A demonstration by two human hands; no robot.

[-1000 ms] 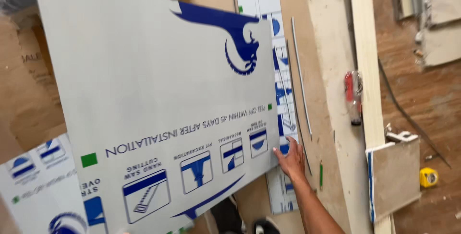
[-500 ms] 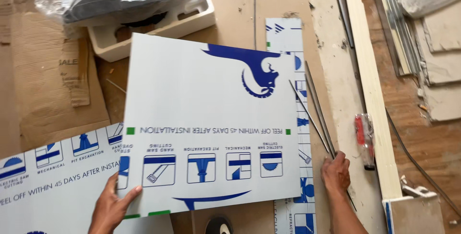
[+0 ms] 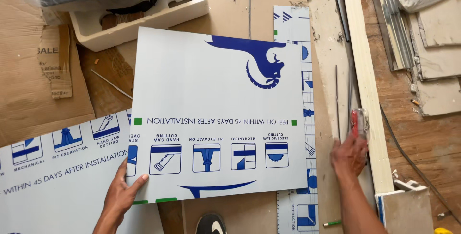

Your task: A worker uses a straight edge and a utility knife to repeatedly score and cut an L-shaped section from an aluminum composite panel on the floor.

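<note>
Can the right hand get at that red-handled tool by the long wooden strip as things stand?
Probably yes: the right hand is already at the red-handled tool, fingers at its lower end, nothing between them. The white panel lies clear to its left.

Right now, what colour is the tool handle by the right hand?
Red handle, clear-capped, seen from the head camera, at the right hand.

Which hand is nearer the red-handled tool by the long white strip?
Right. The right hand is touching the red-handled tool, seemingly gripping it; the left hand holds the white printed panel at its lower left corner, far across.
</note>
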